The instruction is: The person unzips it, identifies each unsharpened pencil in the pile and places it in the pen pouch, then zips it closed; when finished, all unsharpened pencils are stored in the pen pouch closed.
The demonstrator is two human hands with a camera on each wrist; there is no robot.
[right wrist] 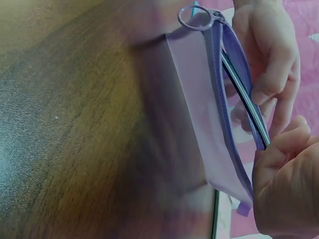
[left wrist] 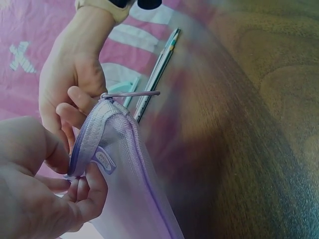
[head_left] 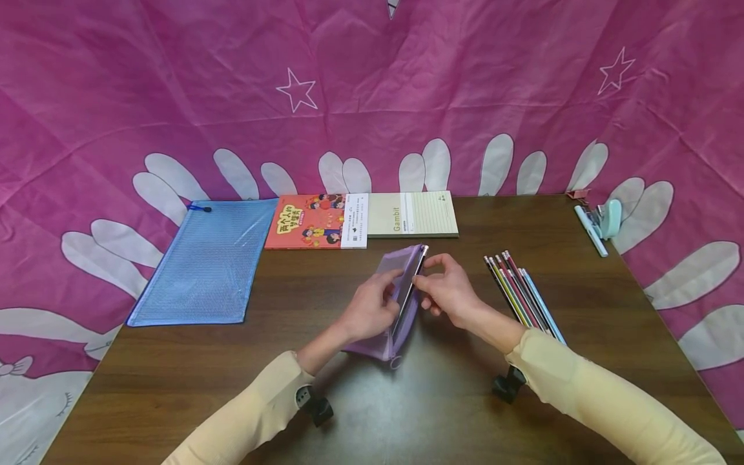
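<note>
A purple zip pencil pouch stands tilted over the middle of the table, its zipper open and a ring pull at the near end. My left hand grips the pouch's left side, fingers at the opening. A dark striped pencil with a pale end lies lengthwise in the open mouth. At its far end, my right hand pinches the pencil between thumb and fingers. The right wrist view shows the pencil between the two zipper edges. Close to my right forearm lies a bunch of pencils in several colours.
A blue mesh zip folder lies at the left. At the back are a red picture-covered book and a notepad. A mint stapler, a pale pen and a reddish clip sit at the back right, before a pink curtain.
</note>
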